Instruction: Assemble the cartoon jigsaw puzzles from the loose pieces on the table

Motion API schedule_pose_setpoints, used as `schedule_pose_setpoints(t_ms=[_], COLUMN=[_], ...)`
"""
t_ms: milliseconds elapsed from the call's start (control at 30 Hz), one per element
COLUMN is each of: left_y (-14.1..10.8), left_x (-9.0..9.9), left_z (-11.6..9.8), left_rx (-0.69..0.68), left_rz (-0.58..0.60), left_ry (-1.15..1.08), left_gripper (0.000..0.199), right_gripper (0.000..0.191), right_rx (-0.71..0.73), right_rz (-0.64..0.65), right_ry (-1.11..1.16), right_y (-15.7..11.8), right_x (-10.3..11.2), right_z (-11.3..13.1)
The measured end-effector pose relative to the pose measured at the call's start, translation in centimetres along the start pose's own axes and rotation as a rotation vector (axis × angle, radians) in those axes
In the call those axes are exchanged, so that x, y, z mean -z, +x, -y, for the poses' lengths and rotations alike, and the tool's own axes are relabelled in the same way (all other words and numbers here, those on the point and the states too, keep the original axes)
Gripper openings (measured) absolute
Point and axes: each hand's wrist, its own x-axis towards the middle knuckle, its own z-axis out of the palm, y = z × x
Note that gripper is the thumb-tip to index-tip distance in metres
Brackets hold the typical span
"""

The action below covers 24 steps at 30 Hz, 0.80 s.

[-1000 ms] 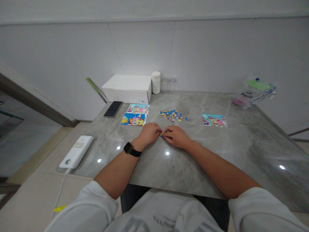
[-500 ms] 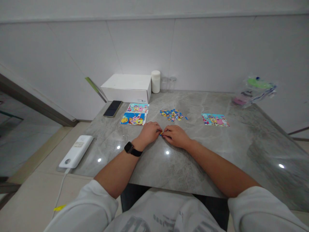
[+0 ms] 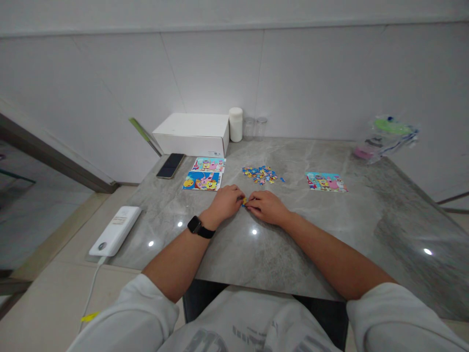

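My left hand (image 3: 227, 201) and my right hand (image 3: 269, 207) meet fingertip to fingertip low over the table. Between them they pinch small yellow and blue jigsaw puzzle pieces (image 3: 244, 201), mostly covered by the fingers. How the pieces sit against each other is too small to tell. Just beyond my hands lies a loose pile of colourful puzzle pieces (image 3: 261, 174), with a single blue piece (image 3: 282, 179) at its right. Two cartoon picture cards, a blue one (image 3: 201, 181) and a lighter one (image 3: 208, 164), overlap to the left. Another cartoon card (image 3: 326, 182) lies flat on the right.
On the grey marbled table (image 3: 330, 244), a white box (image 3: 192, 129), a white bottle (image 3: 236, 125) and two clear glasses (image 3: 255, 129) stand at the back. A phone (image 3: 170, 165) and a cabled white power bank (image 3: 115, 231) lie left. A plastic bag (image 3: 384, 139) sits back right.
My hands stay in the same place, fingertips together. A little more of the yellow piece shows between them. The rest of the table is unchanged.
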Motion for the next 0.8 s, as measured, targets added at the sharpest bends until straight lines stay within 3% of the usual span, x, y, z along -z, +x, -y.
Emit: schedule_pose_setpoints(t_ms=[267, 467, 667, 800], left_y=[0.1, 0.0, 0.1, 0.3], left_x=[0.0, 0.2, 0.0, -0.1], left_z=[0.2, 0.3, 0.3, 0.5], left_rx=[-0.005, 0.030, 0.047, 0.067], left_rz=[-0.011, -0.104, -0.194, -0.232], left_ry=[-0.006, -0.087, -0.145, -0.160], left_gripper=[0.020, 0.020, 0.023, 0.026], right_gripper=[0.019, 0.020, 0.021, 0.020], right_rx=[0.001, -0.111, -0.332, -0.424], right_rz=[-0.015, -0.167, -0.429, -0.502], right_ry=[0.005, 0.043, 0.051, -0.005], right_y=[0.0, -0.4, 0.3, 1.8], right_x=[0.3, 0.8, 4.4, 7.7], right_z=[-0.1, -1.5, -3.3, -4.4])
